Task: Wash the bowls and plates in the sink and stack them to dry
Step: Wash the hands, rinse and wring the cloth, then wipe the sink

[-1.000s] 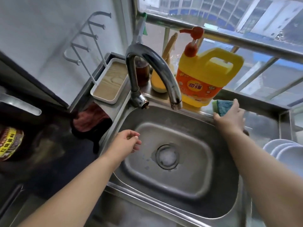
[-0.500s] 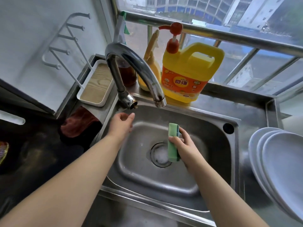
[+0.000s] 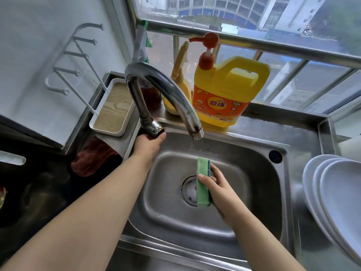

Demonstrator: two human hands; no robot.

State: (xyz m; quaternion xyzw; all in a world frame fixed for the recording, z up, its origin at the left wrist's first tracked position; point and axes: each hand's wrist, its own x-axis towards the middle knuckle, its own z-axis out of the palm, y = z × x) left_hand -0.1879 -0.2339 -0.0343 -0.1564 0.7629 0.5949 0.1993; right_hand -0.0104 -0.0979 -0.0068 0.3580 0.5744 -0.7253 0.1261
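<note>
Your right hand (image 3: 218, 184) holds a sponge (image 3: 203, 184) over the sink (image 3: 254, 192); your left hand (image 3: 148, 145) is at the tap (image 3: 156, 90).

The yellow jug (image 3: 228, 92) on the sink's back ledge carries an orange label with "KEON" and large Chinese characters; the smaller print is too fine to read. It has a red pump top. Your right grip is closed on the green sponge, held on edge above the drain (image 3: 190, 190). Your left grip is wrapped about the tap's base, though how tightly cannot be told. The spout arches forward over the basin and hides part of a yellow spray bottle (image 3: 179, 79) and a dark jar (image 3: 151, 94) behind it. The white plates (image 3: 336, 196) lean stacked at the sink's right edge. A white tray (image 3: 112, 110) and a red cloth (image 3: 93, 159) lie at the sink's left edge.
</note>
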